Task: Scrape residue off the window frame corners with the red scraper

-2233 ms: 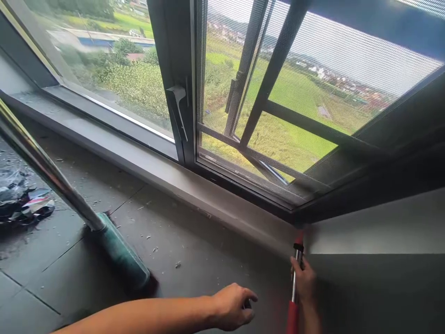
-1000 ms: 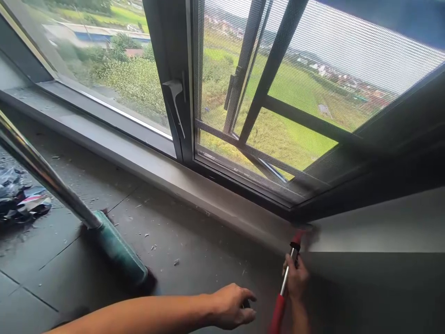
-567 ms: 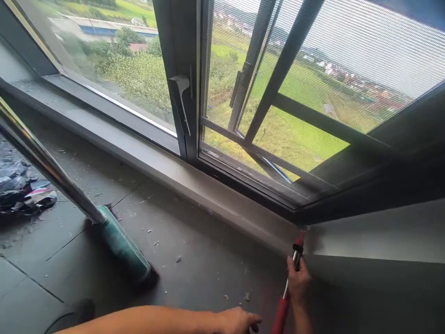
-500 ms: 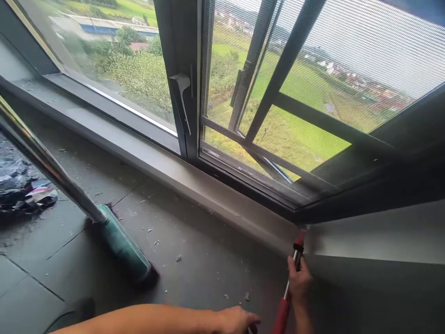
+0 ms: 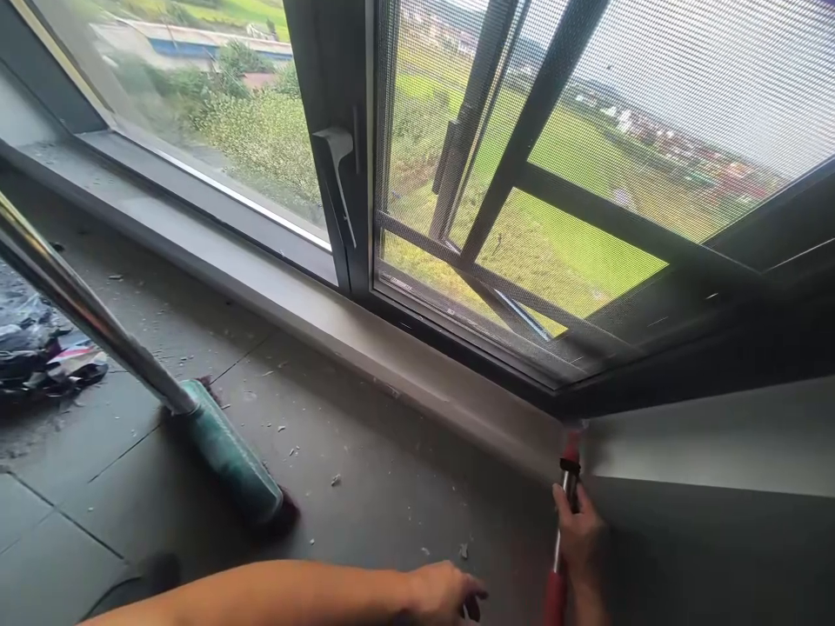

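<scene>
My right hand [image 5: 580, 541] is closed around a thin tool [image 5: 566, 513] with a metal shaft and a red grip. Its red tip touches the corner where the window ledge [image 5: 391, 365] meets the white side wall [image 5: 704, 439]. My left hand [image 5: 444, 596] lies low over the dark tiled floor [image 5: 365, 513], at the bottom edge of the view, left of the tool. Its fingers are bent, next to small pale chips [image 5: 463, 550]. Whether they pinch anything is hidden.
A broom with a shiny metal pole [image 5: 71, 296] and a green head [image 5: 231, 465] rests on the floor to the left. A pile of litter [image 5: 39, 356] lies at the far left. Above the ledge are a window handle [image 5: 336, 169] and a mesh screen [image 5: 554, 174].
My left hand has slid down toward the bottom edge of the view. My right hand and the tool shifted slightly right, with the red tip still at the corner. The broom stays put.
</scene>
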Tool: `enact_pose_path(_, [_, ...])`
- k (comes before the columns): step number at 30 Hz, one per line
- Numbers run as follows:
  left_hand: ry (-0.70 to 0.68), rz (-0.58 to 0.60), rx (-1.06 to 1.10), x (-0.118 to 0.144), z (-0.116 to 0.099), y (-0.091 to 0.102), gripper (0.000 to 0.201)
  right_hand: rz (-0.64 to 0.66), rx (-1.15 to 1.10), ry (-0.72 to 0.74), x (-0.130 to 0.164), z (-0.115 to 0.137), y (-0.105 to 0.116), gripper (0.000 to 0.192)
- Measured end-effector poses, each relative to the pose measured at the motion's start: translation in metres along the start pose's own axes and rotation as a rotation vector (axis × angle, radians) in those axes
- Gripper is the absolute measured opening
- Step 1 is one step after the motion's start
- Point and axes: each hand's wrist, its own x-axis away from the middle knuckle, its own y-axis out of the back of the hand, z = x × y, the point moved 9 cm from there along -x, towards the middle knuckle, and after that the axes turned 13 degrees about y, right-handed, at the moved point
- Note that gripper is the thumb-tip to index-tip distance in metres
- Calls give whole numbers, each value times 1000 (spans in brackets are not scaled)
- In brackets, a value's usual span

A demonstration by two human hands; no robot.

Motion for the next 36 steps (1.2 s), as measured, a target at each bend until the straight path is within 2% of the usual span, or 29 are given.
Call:
enact_pose_path(8, [-16,-13,-8,-3,1,3,54,11,27,17,-4,-8,-5,87])
enact_pose_path(12, [-27,-21,8,-1,1,5,53,4,19,12,-3,-5,-3,87])
enact_pose_path(20, [-21,-45,2,1,0,9,53,2,1,74,-5,4,-3,74])
enact_pose_path(26, [-3,-44,-18,1,0,7,52,-3,14,20,-4,8,4,76])
enact_pose_path(31, [-15,-79,-40,-2,2,7,54,-18,-25,80,-1,17,5,76])
enact_pose_path(36, [-30,-76,-41,-4,4,5,54,-27,15,67,-1,11,3,79])
